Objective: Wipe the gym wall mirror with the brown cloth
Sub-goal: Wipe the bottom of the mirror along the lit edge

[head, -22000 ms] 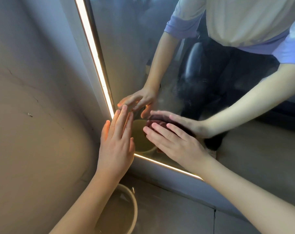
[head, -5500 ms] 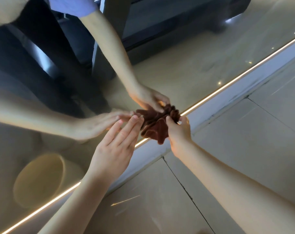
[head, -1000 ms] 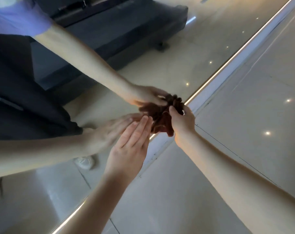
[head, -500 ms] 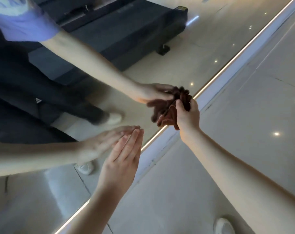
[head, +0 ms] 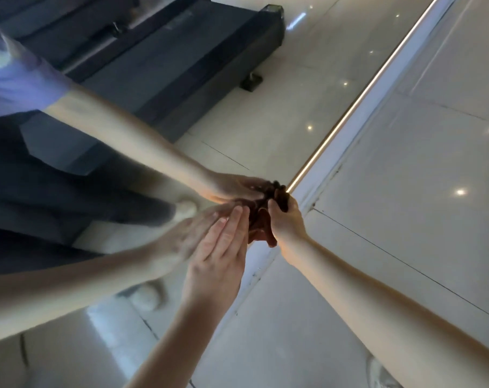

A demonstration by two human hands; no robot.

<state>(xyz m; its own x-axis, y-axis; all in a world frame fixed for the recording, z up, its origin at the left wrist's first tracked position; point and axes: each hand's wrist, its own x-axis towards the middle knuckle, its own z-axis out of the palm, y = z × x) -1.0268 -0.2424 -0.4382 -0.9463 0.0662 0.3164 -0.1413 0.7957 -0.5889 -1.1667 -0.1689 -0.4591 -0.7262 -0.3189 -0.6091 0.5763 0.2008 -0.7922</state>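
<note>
Half a second ago the left hand was hanging apart from the cloth. Now the left hand [head: 219, 256] is lying right beside the cloth [head: 261, 233], fingers straight and together, holding nothing, their tips meeting their reflection on the mirror [head: 279, 113]. The right hand [head: 286, 219] is still gripping the cloth, fingers and thumb curled round the bunched fabric, pressing it to the glass at the mirror's bottom edge.

The mirror is running diagonally across the view, with a strip light [head: 349, 113] glowing along its bottom edge and a white frame [head: 337, 163] sitting just under that. Glossy pale floor tiles [head: 419, 233] are spreading out from the frame, throwing back small spots of light. In the glass a dark machine [head: 181, 65] is showing, along with both arms, a purple sleeve [head: 13, 79] and dark trousers.

A white shoe [head: 380, 371] is poking in at the bottom of the view, partly cut off by the right forearm. The right hand is covering the cloth's right side and the left fingers are hiding its left side, so only a dark middle part and a hanging flap are showing. The reflected hands are blurring.
</note>
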